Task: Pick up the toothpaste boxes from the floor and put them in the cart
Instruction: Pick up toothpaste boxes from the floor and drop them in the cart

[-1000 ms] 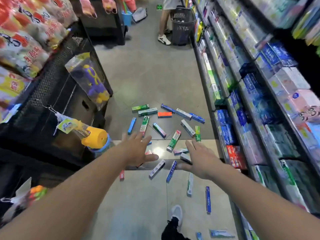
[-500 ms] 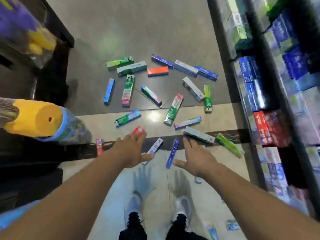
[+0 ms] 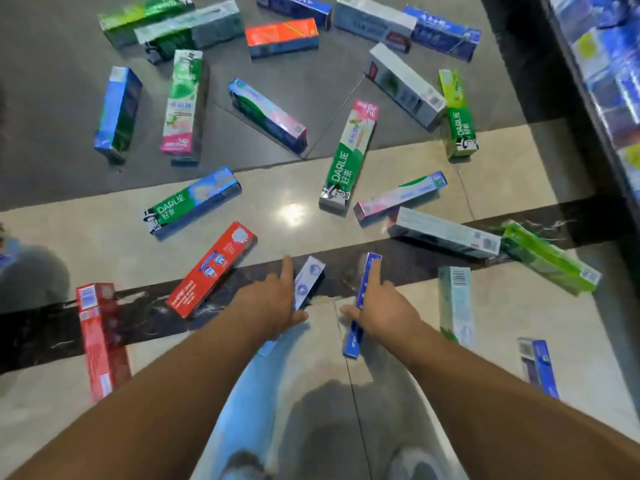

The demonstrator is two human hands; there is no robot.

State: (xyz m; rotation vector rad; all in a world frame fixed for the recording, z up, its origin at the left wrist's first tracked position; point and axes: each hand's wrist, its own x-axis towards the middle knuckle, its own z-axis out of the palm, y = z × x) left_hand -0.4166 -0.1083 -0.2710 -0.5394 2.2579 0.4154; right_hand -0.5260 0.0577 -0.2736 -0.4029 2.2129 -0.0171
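Hands apart: left hand (image 3: 273, 303) grips white box (image 3: 306, 282) at eleven o'clock, right hand (image 3: 381, 310) grips blue box (image 3: 363, 289) at one o'clock.

"DARLIE" on three green toothpaste boxes (image 3: 348, 157)
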